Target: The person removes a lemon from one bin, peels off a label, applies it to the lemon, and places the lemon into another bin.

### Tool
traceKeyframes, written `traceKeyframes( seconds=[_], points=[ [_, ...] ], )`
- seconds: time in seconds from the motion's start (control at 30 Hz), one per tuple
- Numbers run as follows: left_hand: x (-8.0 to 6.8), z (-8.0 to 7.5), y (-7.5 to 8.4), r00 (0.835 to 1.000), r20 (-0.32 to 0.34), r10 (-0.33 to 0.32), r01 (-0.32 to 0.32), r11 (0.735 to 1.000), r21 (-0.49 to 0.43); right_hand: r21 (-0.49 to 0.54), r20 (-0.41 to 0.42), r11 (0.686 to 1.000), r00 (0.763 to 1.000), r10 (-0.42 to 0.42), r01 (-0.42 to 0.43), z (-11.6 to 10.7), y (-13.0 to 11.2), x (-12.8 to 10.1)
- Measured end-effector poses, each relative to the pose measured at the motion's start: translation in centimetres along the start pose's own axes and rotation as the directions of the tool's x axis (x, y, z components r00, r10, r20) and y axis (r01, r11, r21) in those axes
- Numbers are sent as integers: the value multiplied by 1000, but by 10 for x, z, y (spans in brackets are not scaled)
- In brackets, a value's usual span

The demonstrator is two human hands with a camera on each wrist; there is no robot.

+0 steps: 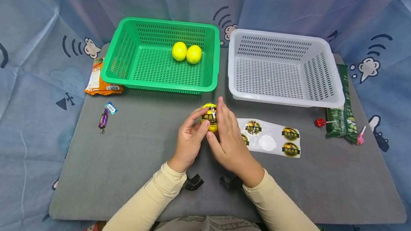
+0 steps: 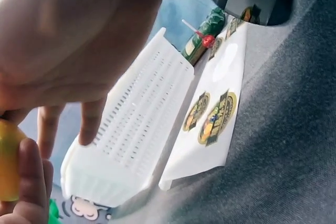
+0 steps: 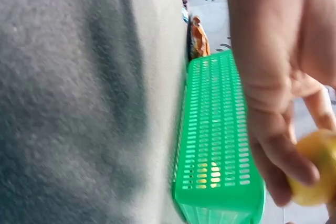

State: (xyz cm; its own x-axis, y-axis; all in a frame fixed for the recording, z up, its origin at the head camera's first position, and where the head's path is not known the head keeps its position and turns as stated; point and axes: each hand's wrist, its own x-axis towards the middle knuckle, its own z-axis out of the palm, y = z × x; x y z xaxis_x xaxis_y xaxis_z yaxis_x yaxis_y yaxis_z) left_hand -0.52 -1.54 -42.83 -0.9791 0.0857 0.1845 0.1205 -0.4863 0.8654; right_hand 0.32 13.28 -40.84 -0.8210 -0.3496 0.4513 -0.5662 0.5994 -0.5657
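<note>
A yellow lemon with a dark round sticker on it is held just above the grey mat, in front of the two baskets. My left hand grips it from the left with thumb and fingers. My right hand holds it from the right, fingers laid up along its side and thumb under it. The right wrist view shows the lemon against my right hand. In the left wrist view only an edge of the lemon shows. A white sticker sheet lies right of the hands, one spot bare.
A green basket at the back left holds two lemons. A white basket stands at the back right. An orange snack bag and wrapped candies lie left; a green packet and lollipops lie right.
</note>
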Motion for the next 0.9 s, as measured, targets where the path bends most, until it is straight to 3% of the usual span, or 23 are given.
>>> traceKeyframes(
  seconds=[0.23, 0.33, 0.57, 0.7, 0.9],
  points=[
    [0, -4, -3, 999, 34, 37, -38, 999, 20, 70, -203, 996, 978, -38, 54, -6, 7, 4],
    [1, -3, -4, 999, 40, 33, -34, 999, 11, 65, -240, 996, 969, -51, 68, -5, 8, 7],
    [0, 2, -2, 999, -49, -14, 12, 999, -44, -1, -231, 995, 969, -93, 96, 1, 9, 8],
    [0, 2, -1, 998, -45, -41, 37, 997, -73, -32, -216, 993, 970, -115, 111, 3, 10, 8],
    [-1, 1, -4, 998, -36, -60, 59, 998, -25, -68, -169, 992, 979, -114, 104, 2, 11, 8]
  ],
)
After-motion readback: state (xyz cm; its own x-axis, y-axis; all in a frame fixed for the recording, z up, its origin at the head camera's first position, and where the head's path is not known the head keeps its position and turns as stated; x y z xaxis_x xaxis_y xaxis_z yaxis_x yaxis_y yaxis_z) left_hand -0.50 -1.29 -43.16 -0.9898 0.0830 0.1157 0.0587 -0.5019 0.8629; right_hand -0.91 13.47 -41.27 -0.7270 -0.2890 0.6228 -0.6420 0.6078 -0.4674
